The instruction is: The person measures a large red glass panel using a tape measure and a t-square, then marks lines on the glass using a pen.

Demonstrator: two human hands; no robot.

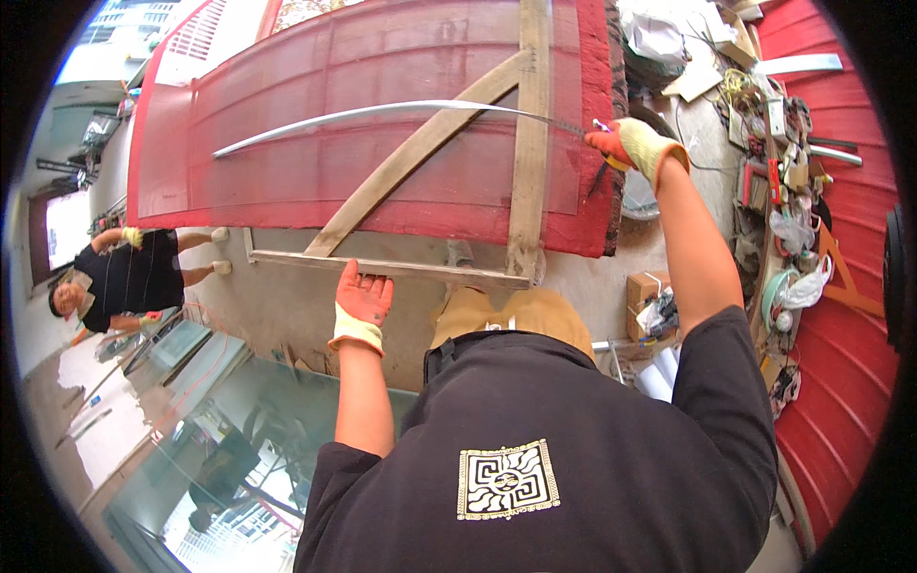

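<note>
My right hand (634, 147), in a red and cream work glove, holds the near end of a long silvery measuring tape blade (401, 106). Its fist also has something yellow and black in it, partly hidden by the fingers. The bowed blade reaches leftward over a clear glass sheet (286, 183) on a red-covered table (594, 233). Palm up, my gloved left hand (364, 297) has its fingers extended at the edge of a wooden rail (430, 270). That rail joins a diagonal brace (423, 154) and an upright wooden bar (529, 179).
A person (129, 272) wearing gloves stands at the left. Glass panels (193, 351) and a large reflective pane (279, 430) occupy the lower left. Along the right runs a cluttered shelf (784, 179) by red corrugated sheeting (838, 430). A cardboard box (645, 294) sits near my right side.
</note>
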